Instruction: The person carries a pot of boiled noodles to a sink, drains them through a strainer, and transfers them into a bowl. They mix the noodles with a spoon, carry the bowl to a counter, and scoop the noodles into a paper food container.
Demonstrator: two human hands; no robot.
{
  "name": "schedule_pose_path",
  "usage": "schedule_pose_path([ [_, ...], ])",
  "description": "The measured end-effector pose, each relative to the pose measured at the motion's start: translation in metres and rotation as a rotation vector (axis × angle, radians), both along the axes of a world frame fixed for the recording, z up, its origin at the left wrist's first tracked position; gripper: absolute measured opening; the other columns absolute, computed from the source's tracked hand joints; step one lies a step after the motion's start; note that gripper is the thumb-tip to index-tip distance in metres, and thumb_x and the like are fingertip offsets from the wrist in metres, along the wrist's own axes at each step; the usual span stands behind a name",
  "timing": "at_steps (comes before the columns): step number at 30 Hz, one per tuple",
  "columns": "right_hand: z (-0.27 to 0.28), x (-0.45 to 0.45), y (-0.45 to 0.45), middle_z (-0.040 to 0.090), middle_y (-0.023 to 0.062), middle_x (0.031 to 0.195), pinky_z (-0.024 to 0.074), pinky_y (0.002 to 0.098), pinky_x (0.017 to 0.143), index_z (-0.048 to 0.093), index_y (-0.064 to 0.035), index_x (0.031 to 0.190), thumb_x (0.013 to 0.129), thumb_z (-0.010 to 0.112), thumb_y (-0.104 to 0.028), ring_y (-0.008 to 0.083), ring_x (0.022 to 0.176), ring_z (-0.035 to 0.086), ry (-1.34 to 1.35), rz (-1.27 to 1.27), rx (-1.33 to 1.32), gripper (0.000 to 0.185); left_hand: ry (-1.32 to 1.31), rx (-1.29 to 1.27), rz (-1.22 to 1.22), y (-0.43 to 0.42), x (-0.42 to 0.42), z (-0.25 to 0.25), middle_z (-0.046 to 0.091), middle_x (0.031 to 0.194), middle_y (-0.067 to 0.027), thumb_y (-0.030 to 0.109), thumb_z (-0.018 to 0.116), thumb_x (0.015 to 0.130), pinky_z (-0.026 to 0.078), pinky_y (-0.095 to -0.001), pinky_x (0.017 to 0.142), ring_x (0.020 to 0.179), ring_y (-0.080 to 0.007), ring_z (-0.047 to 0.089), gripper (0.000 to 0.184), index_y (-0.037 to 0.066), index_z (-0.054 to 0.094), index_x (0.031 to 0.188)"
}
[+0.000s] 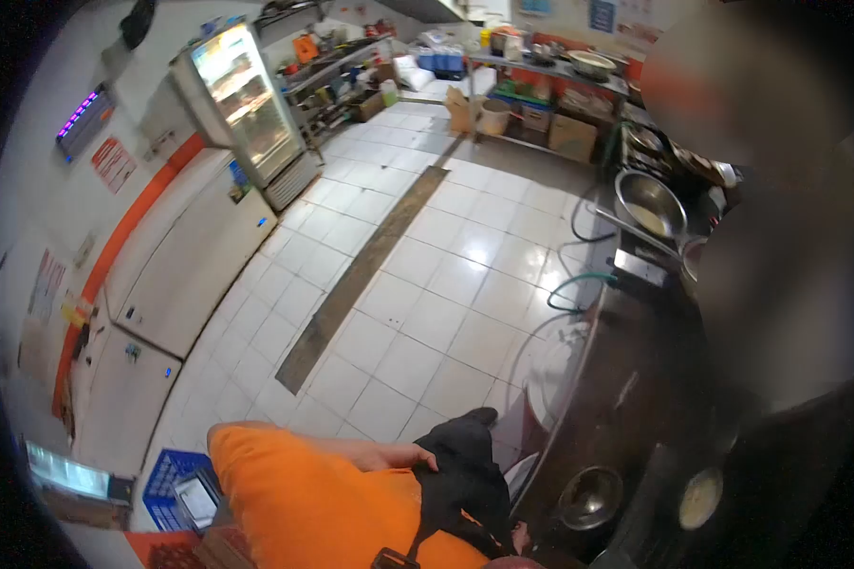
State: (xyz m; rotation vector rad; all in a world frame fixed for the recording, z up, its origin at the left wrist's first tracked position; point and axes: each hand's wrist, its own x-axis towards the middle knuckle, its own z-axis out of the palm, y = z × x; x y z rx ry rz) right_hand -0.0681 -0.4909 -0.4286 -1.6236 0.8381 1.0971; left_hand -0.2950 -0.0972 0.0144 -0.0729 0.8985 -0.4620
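Note:
My left hand (421, 456) rests against the black cloth (460, 474) over my lap, below the orange sleeve (285, 474). Its fingers lie loosely on the cloth, and I see nothing held in them. Only a small part of my right hand (520, 539) shows, low at the near edge of the dark counter (626, 398); its fingers cannot be made out. Closest to it on the counter is a shiny round metal bowl (591, 498). Farther right sits a round, pale-filled dish (700, 498).
A metal pan (650, 204) stands by the stove along the right. Left are white chest freezers (190, 256), a lit glass-door fridge (242, 104) and a blue crate (166, 488). A dark strip (365, 275) crosses the tiled floor. Blurred shapes cover the upper right.

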Motion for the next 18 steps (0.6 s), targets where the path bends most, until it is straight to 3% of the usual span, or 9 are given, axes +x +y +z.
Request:
schedule_pose_path([
  [1,0.047,-0.003,0.018,0.046,0.0071,0.094,0.0527,0.0385,0.087,0.04,-0.0061,0.112,0.092,0.063,-0.036,0.0278,0.09,0.065,-0.07,0.013,-0.084,0.043,0.013,0.005,-0.007,0.008,0.0,0.0,0.072,0.092,-0.0146,0.018,0.061,0.085,0.058,-0.0416,0.077,0.079,-0.0286,0.069,0.023,0.001,0.066,0.1],
  [2,0.158,-0.01,0.064,0.047,0.0065,0.069,0.0539,0.0364,0.081,0.051,-0.008,0.092,0.094,0.061,-0.034,0.0255,0.077,0.067,-0.137,0.028,-0.171,0.028,0.017,0.016,-0.014,0.018,0.0,0.001,0.073,0.093,-0.0146,0.018,0.061,0.085,0.058,-0.0415,0.077,0.079,-0.0285,0.069,0.023,0.001,0.066,0.1],
  [8,0.146,-0.011,0.087,0.05,0.009,0.071,0.0551,0.0439,0.065,0.055,-0.0004,0.095,0.087,0.065,-0.027,0.0244,0.061,0.05,-0.188,-0.215,-0.072,0.03,0.056,0.086,0.027,0.074,-0.005,0.004,0.073,0.094,-0.0144,0.016,0.061,0.085,0.058,-0.0409,0.078,0.08,-0.0279,0.069,0.023,0.001,0.066,0.101],
  [11,0.036,0.001,0.063,0.048,0.0087,0.076,0.0567,0.0435,0.067,0.054,-0.0017,0.092,0.093,0.057,-0.023,0.0251,0.067,0.051,-0.231,-0.417,-0.236,0.022,0.085,0.118,0.03,0.106,-0.008,0.007,0.073,0.094,-0.0143,0.016,0.061,0.085,0.058,-0.0406,0.079,0.081,-0.0276,0.069,0.022,0.0,0.066,0.101],
  [12,0.088,0.007,0.084,0.046,0.008,0.076,0.0539,0.0404,0.062,0.049,-0.0049,0.081,0.095,0.054,-0.022,0.0226,0.069,0.051,-0.094,-0.308,-0.254,0.023,0.091,0.129,0.029,0.118,-0.007,0.009,0.073,0.094,-0.0143,0.016,0.061,0.085,0.058,-0.0405,0.079,0.081,-0.0275,0.069,0.022,0.0,0.066,0.101],
  [13,0.087,0.007,0.086,0.046,0.008,0.076,0.0539,0.0404,0.062,0.049,-0.0049,0.081,0.095,0.054,-0.022,0.0226,0.069,0.051,-0.089,-0.322,-0.249,0.023,0.098,0.144,0.031,0.128,-0.006,0.01,0.073,0.094,-0.0142,0.015,0.061,0.085,0.058,-0.0404,0.079,0.081,-0.0274,0.069,0.022,0.0,0.066,0.101],
  [15,0.056,0.022,0.041,0.046,0.0078,0.074,0.0497,0.039,0.061,0.044,-0.0087,0.073,0.094,0.056,-0.026,0.0216,0.068,0.052,0.173,-0.288,0.38,0.03,0.115,0.163,0.031,0.144,-0.003,0.01,0.073,0.095,-0.0142,0.015,0.061,0.085,0.058,-0.0402,0.08,0.082,-0.0272,0.069,0.022,0.0,0.066,0.101],
  [16,0.003,0.026,0.021,0.044,0.0071,0.07,0.0464,0.0394,0.066,0.044,-0.0096,0.073,0.094,0.057,-0.031,0.0217,0.065,0.052,0.356,-0.531,0.359,0.033,0.121,0.164,0.014,0.152,-0.003,0.007,0.073,0.095,-0.0142,0.015,0.061,0.085,0.058,-0.0402,0.08,0.082,-0.0272,0.069,0.022,0.0,0.066,0.101],
  [18,0.086,0.002,0.082,0.045,0.0074,0.074,0.0461,0.039,0.065,0.045,-0.0098,0.075,0.094,0.055,-0.032,0.0213,0.064,0.051,-0.096,-0.58,-0.011,0.031,0.107,0.105,-0.028,0.163,-0.001,-0.007,0.072,0.096,-0.0128,0.01,0.062,0.085,0.058,-0.0388,0.082,0.085,-0.0253,0.069,0.021,0.0,0.066,0.102],
])
